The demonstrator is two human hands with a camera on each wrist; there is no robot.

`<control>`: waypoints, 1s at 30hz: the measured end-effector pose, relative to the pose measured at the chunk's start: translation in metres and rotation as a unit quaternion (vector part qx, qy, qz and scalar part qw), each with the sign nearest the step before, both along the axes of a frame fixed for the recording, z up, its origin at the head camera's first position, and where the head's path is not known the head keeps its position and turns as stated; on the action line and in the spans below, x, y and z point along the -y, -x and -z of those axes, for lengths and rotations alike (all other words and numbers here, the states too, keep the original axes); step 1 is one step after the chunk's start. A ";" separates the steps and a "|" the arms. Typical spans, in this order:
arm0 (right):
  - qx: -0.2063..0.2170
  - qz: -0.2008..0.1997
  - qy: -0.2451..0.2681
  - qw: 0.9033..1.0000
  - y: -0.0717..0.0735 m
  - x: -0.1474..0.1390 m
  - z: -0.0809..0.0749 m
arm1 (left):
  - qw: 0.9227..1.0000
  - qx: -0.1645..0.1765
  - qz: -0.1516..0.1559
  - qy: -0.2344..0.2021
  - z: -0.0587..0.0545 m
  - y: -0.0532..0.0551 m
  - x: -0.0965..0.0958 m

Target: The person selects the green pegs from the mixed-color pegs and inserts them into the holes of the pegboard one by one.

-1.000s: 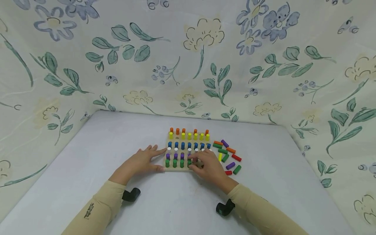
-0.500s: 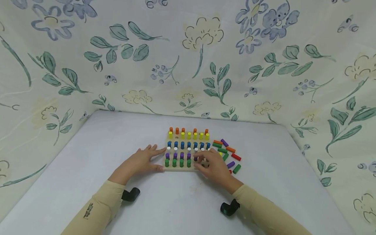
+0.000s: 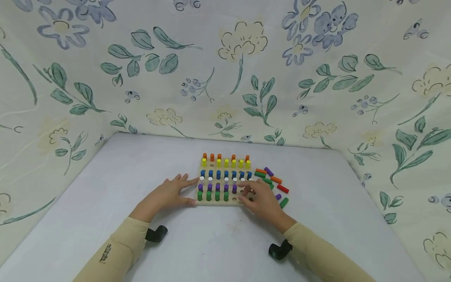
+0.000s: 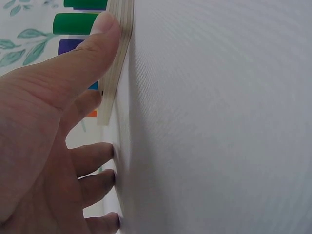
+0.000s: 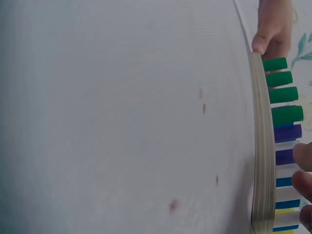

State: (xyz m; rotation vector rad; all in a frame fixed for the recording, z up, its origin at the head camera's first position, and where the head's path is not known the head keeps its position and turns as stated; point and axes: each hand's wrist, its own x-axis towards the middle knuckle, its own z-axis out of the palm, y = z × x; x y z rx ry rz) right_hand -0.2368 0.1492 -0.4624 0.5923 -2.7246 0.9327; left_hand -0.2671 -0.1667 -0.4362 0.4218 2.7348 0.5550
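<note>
A wooden pegboard [image 3: 215, 203] stands on the white surface with rows of coloured pegs upright in it. My left hand [image 3: 170, 194] lies spread at its left side. Its thumb touches the board's edge [image 4: 117, 48] in the left wrist view, beside a green peg [image 4: 75, 23]. Over the board's right front part is my right hand [image 3: 262, 197], thumb and fingers bent but apart. No peg shows between them. Just left of its fingertips a purple peg [image 3: 234, 189] stands in its hole. Fingertips [image 5: 303, 183] show at the right wrist view's edge, near purple pegs [image 5: 285, 157].
Loose pegs lie right of the board, among them a red peg [image 3: 283, 188], a green peg [image 3: 284, 202] and an orange peg [image 3: 276, 179]. Black devices [image 3: 156, 234] sit at both wrists. A floral cloth [image 3: 225, 78] hangs behind the table.
The right hand has set the purple peg in the board, let it go and shifted right. The left hand has stayed at the board's left edge.
</note>
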 end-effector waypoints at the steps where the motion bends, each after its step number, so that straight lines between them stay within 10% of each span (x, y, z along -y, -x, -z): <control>1: -0.003 0.000 0.000 1.000 0.000 -0.001 0.001 | 1.000 0.000 0.000 0.000 0.000 0.000 0.000; 30: -0.010 0.052 -0.036 0.998 -0.001 -0.038 0.003 | 1.000 -0.014 0.016 -0.008 0.002 0.001 0.003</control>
